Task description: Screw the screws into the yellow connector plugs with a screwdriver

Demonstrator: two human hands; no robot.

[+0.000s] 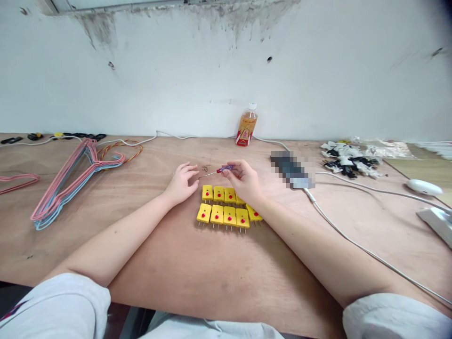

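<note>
Two rows of yellow plug connectors (216, 214) lie on the wooden tabletop (197, 278), each with a red dot and metal pins pointing toward me. My right hand (243, 181) is shut on a small purple-handled screwdriver (225, 169), just above the far row, with its thin shaft pointing left. My left hand (181, 183) rests on the wood with its fingers apart and holds nothing. A few tiny screws (205, 167) lie just beyond its fingertips, near the screwdriver tip. My right hand hides part of the far row.
An orange drink bottle (246, 125) stands by the wall. Wire hangers (70, 183) and twisted wire (120, 150) lie left. On the right are a pixelated phone (291, 169), a heap of black-and-white parts (348, 160), a white cable (353, 235), a white mouse (423, 187) and a power strip (436, 225).
</note>
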